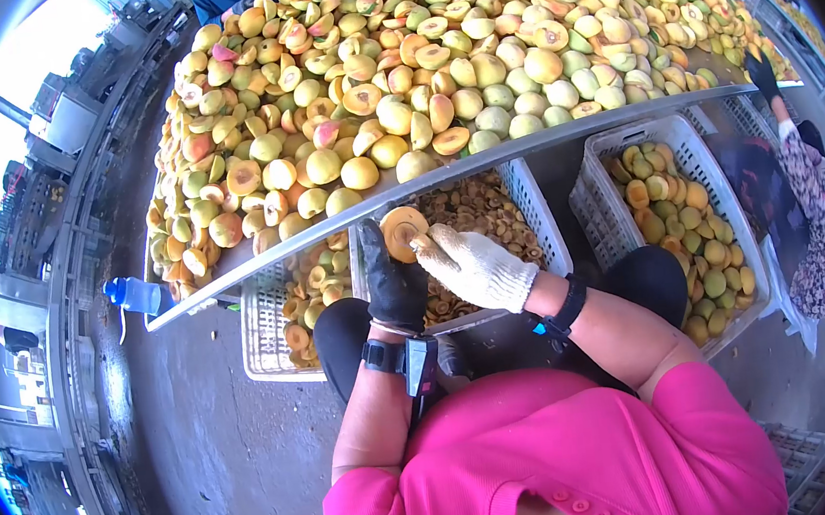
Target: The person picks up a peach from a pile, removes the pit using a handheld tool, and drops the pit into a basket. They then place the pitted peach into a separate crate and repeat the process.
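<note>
My left hand (396, 287), in a black glove, grips a halved peach (400, 231) with its cut face turned up, just below the table's edge. My right hand (482, 268) wears a white knit glove, and its closed fingertips press at the right side of that cut face. Whatever those fingertips may pinch is too small to make out. Directly under both hands stands a white crate (540, 212) with brown peach stones (488, 207) in it. Beyond it, a large heap of whole and halved peaches (356, 103) covers the table.
A metal table edge (482, 158) runs in front of me. White crates holding peaches stand at left (264, 323) and right (592, 198). A blue-capped bottle (140, 295) hangs near the table's left corner. Another person (819, 205) in a patterned top works at right.
</note>
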The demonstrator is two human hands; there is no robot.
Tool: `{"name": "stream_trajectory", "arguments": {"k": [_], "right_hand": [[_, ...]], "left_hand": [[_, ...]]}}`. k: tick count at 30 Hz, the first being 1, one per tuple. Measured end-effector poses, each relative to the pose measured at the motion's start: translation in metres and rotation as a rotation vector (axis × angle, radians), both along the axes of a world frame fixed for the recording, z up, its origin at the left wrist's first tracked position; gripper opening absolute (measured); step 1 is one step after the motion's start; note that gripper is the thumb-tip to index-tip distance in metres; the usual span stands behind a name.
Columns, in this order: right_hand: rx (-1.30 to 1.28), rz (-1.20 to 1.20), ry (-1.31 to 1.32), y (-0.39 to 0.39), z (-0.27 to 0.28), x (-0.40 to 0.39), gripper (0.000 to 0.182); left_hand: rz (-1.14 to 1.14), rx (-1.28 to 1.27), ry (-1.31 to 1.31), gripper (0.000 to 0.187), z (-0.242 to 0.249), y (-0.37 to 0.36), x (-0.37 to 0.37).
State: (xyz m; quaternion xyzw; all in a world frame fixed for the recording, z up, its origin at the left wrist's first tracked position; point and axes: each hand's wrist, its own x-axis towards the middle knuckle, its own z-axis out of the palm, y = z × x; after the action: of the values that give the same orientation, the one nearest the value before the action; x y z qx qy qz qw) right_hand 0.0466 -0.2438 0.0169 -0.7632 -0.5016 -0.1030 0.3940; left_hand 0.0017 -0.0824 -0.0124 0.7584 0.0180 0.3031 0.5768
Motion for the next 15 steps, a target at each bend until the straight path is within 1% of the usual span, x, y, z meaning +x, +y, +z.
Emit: {"name": "stream_trajectory", "arguments": {"k": [1, 2, 3, 4, 6, 7, 9, 11, 12, 13, 15], "right_hand": [[-0.002, 0.002, 0.023, 0.001, 0.002, -0.002, 0.033], [0.010, -0.006, 0.015, 0.002, 0.001, -0.002, 0.027], [0.023, -0.014, 0.006, 0.004, 0.000, -0.003, 0.024], [0.036, -0.023, -0.002, 0.005, 0.000, -0.003, 0.026], [-0.047, -0.038, 0.309, 0.004, 0.013, -0.006, 0.027], [-0.089, -0.044, 0.466, 0.004, 0.016, -0.007, 0.027], [-0.045, -0.018, 0.388, 0.005, 0.005, -0.005, 0.028], [-0.042, -0.018, 0.344, 0.006, -0.004, -0.001, 0.031], [-0.062, -0.032, 0.344, 0.005, -0.007, 0.000, 0.033], [-0.083, -0.046, 0.344, 0.004, -0.009, 0.000, 0.035], [-0.086, -0.007, 0.178, -0.002, 0.002, -0.001, 0.033]], "left_hand": [[-0.027, -0.145, -0.008, 0.060, 0.005, -0.004, -0.001], [-0.092, -0.450, -0.013, 0.061, 0.014, -0.012, -0.002], [-0.076, -0.436, -0.019, 0.061, 0.015, -0.014, -0.003], [-0.061, -0.422, -0.026, 0.060, 0.016, -0.016, -0.004], [0.126, 0.244, -0.037, 0.056, 0.007, -0.015, -0.008], [0.111, 0.201, 0.001, 0.053, 0.004, -0.011, -0.007], [0.080, 0.112, 0.078, 0.048, 0.002, -0.001, 0.000], [-0.097, -0.388, 0.157, 0.047, -0.034, 0.019, 0.015], [-0.187, -0.636, 0.198, 0.049, -0.039, 0.025, 0.018], [-0.192, -0.609, 0.307, 0.050, -0.044, 0.033, 0.017], [-0.202, -0.550, 0.518, 0.055, -0.031, 0.042, 0.016]]}}
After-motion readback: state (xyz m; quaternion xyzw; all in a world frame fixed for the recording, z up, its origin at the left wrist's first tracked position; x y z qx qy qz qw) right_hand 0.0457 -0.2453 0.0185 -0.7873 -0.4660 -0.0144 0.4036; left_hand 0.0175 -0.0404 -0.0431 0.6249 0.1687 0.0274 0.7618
